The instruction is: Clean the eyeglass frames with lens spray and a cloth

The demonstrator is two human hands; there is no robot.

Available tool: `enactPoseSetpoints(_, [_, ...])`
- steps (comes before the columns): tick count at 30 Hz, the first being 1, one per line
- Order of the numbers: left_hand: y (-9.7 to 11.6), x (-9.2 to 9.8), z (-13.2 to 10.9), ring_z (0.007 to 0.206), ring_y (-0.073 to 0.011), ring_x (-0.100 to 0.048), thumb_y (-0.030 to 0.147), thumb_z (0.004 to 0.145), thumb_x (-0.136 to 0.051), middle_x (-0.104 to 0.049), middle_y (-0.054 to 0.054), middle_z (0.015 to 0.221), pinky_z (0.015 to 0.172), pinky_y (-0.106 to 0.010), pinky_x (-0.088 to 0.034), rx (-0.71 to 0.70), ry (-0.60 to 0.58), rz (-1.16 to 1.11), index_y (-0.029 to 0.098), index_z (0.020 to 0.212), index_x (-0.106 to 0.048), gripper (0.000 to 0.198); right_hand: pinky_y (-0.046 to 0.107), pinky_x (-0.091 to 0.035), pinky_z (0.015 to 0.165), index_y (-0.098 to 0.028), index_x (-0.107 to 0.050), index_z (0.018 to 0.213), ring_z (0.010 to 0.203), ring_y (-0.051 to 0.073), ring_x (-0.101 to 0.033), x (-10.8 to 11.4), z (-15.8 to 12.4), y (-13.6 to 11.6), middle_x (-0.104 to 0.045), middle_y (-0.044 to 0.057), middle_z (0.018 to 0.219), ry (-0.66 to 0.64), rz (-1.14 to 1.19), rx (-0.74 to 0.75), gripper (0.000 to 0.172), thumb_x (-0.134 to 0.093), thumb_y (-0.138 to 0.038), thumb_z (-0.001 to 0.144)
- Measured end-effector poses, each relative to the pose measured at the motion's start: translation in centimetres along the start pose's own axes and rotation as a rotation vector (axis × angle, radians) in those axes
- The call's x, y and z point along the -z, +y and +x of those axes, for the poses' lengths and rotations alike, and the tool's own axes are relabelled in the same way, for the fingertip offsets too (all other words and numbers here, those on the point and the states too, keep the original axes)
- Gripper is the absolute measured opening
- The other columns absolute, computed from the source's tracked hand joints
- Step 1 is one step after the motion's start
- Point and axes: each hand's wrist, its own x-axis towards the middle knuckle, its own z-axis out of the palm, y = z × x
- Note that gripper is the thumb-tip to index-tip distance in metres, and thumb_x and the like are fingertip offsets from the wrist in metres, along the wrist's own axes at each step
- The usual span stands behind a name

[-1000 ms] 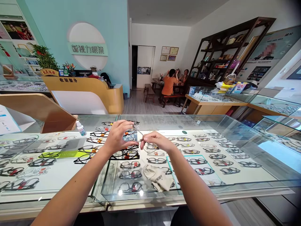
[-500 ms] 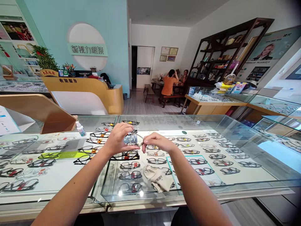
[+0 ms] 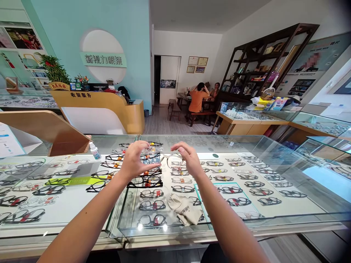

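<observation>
A thin-framed pair of glasses [image 3: 167, 157] hangs in the air between my two hands, above the glass display counter [image 3: 246, 146]. My left hand [image 3: 134, 162] curls its fingers round the left side of the frame. My right hand [image 3: 188, 157] pinches the right side, with the fingers bent over it. The lenses face away from me. Under the glass lie rows of several other glasses [image 3: 149, 181]. A beige cleaning cloth [image 3: 185, 208] lies crumpled on the counter top, nearer to me than my hands.
A small white spray bottle [image 3: 94, 150] stands on the counter at the left, beside a wooden stand [image 3: 46, 131]. A yellow reception desk [image 3: 109, 109] is behind. Two people sit at a table [image 3: 201, 96] at the back. A dark shelf unit [image 3: 260, 58] and more counters stand right.
My hands have moved apart and slightly up. The glasses, earlier held folded close between my fingertips, are now spread out between both hands.
</observation>
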Motion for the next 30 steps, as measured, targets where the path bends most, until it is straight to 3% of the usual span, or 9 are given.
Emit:
enactPoseSetpoints(3, [-0.1,0.0,0.0,0.100,-0.0267,-0.073,0.066,0.075,-0.094,-0.074,-0.007,0.111,0.093,-0.042,-0.057,0.119,0.106,0.030,0.025,0.119,-0.056,0.071,0.047,-0.050,0.103,-0.024,-0.070,0.129,0.118,0.032,-0.065,-0.3,-0.5,-0.1,-0.074,0.013,0.126,0.155,-0.191,0.181,0.053,-0.061,-0.068,0.101])
enactPoseSetpoints(6, [-0.1,0.2,0.0,0.094,-0.0252,-0.072,0.069,0.073,-0.094,-0.073,-0.006,0.109,0.088,-0.040,-0.057,0.229,0.172,0.066,0.025,0.118,-0.056,0.073,0.051,-0.051,0.108,-0.025,-0.062,0.140,0.126,0.035,-0.064,-0.6,-0.9,-0.1,-0.070,0.015,0.137,0.159,-0.310,0.262,0.064,-0.072,-0.068,0.094])
enactPoseSetpoints(9, [0.0,0.2,-0.1,0.093,-0.0247,-0.071,0.070,0.073,-0.094,-0.073,-0.007,0.110,0.085,-0.039,-0.057,0.267,0.204,0.084,0.024,0.118,-0.057,0.075,0.053,-0.053,0.107,-0.026,-0.061,0.140,0.125,0.036,-0.066,-1.0,-1.0,0.0,-0.071,0.016,0.136,0.160,-0.385,0.280,0.068,-0.078,-0.068,0.090])
enactPoseSetpoints(15, [0.6,0.2,0.0,0.094,-0.0249,-0.071,0.071,0.073,-0.093,-0.072,-0.007,0.111,0.083,-0.038,-0.056,0.290,0.190,0.085,0.024,0.119,-0.057,0.075,0.051,-0.055,0.103,-0.026,-0.063,0.138,0.117,0.034,-0.068,-1.4,-0.9,0.2,-0.075,0.015,0.127,0.261,-0.410,0.332,0.056,-0.082,-0.055,0.094])
enactPoseSetpoints(20, [1.6,0.5,0.4,0.092,-0.0235,-0.070,0.077,0.073,-0.090,-0.071,-0.005,0.110,0.083,-0.038,-0.056,0.300,0.227,0.098,0.024,0.117,-0.055,0.077,0.054,-0.055,0.105,-0.026,-0.066,0.137,0.116,0.035,-0.069,-1.5,-0.9,-0.5,-0.076,0.015,0.126,0.260,-0.385,0.294,0.060,-0.082,-0.061,0.091])
enactPoseSetpoints(24, [2.4,1.9,2.8,0.088,-0.0217,-0.069,0.079,0.072,-0.089,-0.070,-0.004,0.110,0.083,-0.039,-0.057,0.279,0.266,0.080,0.025,0.117,-0.055,0.078,0.053,-0.055,0.104,-0.025,-0.069,0.135,0.114,0.034,-0.071,-0.7,0.5,-3.1,-0.079,0.014,0.121,0.304,-0.410,0.345,0.055,-0.082,-0.059,0.093])
enactPoseSetpoints(30, [4.1,5.8,9.0,0.093,-0.0225,-0.073,0.072,0.070,-0.095,-0.069,-0.007,0.121,0.087,-0.043,-0.062,0.266,0.330,0.024,0.026,0.121,-0.053,0.080,0.046,-0.061,0.099,-0.024,-0.070,0.134,0.112,0.029,-0.075,1.2,4.6,-9.8,-0.081,0.012,0.122,0.341,-0.583,0.544,0.054,-0.081,-0.060,0.095])
